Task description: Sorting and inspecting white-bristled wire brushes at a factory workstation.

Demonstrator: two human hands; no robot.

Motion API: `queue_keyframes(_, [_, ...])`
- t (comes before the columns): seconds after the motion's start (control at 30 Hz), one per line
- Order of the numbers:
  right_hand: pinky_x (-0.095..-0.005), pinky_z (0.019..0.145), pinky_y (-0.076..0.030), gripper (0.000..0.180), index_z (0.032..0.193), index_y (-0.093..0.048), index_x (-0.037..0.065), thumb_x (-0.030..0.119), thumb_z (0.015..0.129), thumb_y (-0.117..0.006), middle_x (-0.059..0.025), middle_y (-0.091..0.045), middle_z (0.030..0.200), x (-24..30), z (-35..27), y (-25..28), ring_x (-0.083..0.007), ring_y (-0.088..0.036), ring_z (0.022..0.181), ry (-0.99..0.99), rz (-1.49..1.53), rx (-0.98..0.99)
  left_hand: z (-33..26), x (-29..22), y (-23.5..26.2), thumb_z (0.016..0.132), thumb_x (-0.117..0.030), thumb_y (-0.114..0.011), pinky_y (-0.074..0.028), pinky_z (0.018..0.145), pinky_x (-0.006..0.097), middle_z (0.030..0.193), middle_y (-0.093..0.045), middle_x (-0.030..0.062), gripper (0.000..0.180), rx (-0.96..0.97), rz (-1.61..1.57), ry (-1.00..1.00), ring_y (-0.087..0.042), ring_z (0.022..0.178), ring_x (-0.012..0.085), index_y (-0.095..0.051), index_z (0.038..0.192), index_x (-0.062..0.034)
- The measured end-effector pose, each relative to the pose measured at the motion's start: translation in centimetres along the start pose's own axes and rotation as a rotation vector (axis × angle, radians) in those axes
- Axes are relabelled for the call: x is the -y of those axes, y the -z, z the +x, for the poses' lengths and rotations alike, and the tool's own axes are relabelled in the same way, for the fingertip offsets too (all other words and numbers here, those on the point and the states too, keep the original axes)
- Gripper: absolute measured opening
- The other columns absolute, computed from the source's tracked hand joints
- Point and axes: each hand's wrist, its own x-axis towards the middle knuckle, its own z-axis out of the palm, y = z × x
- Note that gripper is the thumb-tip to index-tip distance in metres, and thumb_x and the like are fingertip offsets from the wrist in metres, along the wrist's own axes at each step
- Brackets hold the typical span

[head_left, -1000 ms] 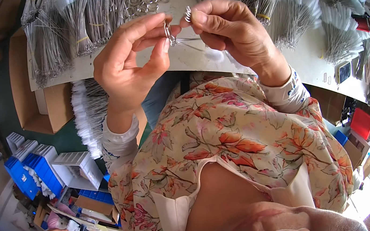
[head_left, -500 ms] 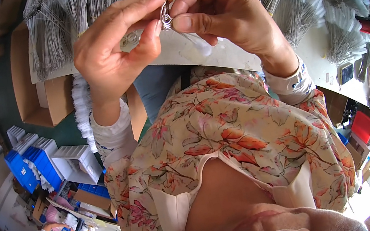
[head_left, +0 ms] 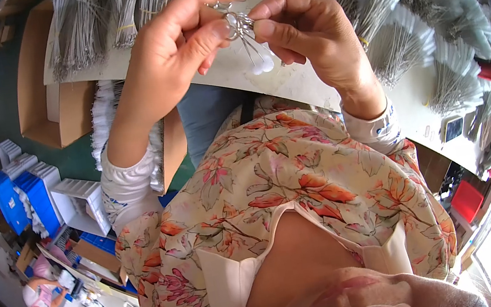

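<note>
Your hands have come up and closer to your face since a second ago, so the fiddly joining bit is now right under your eyes. Left hand pinches the small metal ring between thumb and forefinger; right hand pinches the white-tipped wires hanging off it, above the table edge. Containers: an open cardboard box on your left, can't tell what's in it, and blue crates on the floor, contents unclear.
</note>
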Motion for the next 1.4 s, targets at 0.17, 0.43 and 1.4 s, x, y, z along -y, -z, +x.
queue_keyframes(0.17, [-0.0176, 0.048, -0.037, 0.015, 0.092, -0.063, 0.0, 0.012, 0.082, -0.064, 0.0015, -0.056, 0.066, 0.5, 0.3, -0.9, -0.0033, -0.047, 0.055, 0.038, -0.014, 0.082, -1.4, -1.2, 0.8, 0.091, -0.013, -0.049, -0.035, 0.044, 0.017, 0.068, -0.054, 0.0014, 0.017, 0.051, 0.082, 0.062, -0.043, 0.05, 0.003, -0.055, 0.099, -0.0002])
queue_keyframes(0.43, [-0.0178, 0.049, -0.041, 0.012, 0.09, -0.063, 0.001, 0.01, 0.082, -0.064, -0.0005, -0.058, 0.07, 0.7, 0.2, -2.0, -0.0049, -0.05, 0.056, 0.033, 0.048, 0.181, -2.9, -2.2, 0.5, 0.09, -0.013, -0.051, -0.045, 0.064, 0.022, 0.086, -0.062, 0.0084, 0.017, -0.057, 0.431, -0.198, -0.057, 0.072, 0.0103, -0.06, 0.094, 0.0009])
queue_keyframes(1.4, [-0.0198, 0.058, -0.037, 0.014, 0.091, -0.063, 0.001, 0.012, 0.083, -0.062, 0.0013, -0.055, 0.069, -8.7, 1.7, -7.9, -0.0059, -0.045, 0.062, -0.3, -0.661, 0.596, -20.0, 17.2, 11.5, 0.08, -0.031, -0.054, -0.046, 0.06, 0.038, 0.08, -0.058, 0.0076, 0.023, 0.033, 1.074, 0.153, -0.059, 0.076, 0.0257, -0.06, 0.091, -0.0114])
